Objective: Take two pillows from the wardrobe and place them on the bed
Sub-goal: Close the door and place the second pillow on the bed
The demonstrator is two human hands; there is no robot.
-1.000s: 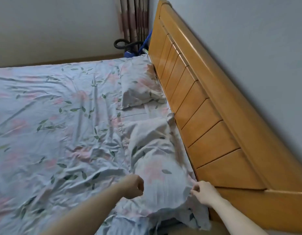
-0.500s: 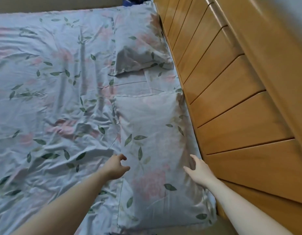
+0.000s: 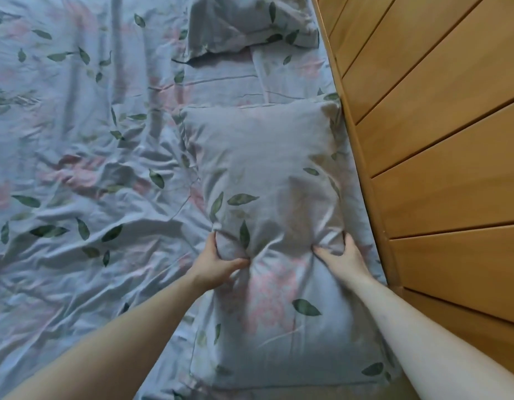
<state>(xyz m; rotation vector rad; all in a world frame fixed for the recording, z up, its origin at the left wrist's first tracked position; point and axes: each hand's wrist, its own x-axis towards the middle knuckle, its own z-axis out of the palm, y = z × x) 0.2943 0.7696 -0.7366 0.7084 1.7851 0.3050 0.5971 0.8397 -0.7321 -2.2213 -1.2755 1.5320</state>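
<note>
- Left hand [image 3: 214, 262]: bare, no glove, ring or watch visible.
- Right hand [image 3: 341, 259]: bare likewise.
- Both forearms: bare to the frame's near edge, no sleeves showing.

Head camera, steep downward view, close over bed [image 3: 77, 168] beside headboard [image 3: 437, 140].

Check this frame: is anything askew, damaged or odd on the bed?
Nothing damaged. The near pillow lies flat beside the headboard, bunched where the left hand and right hand grip it. The sheet is heavily wrinkled. The far pillow sits roughly in line.
</note>
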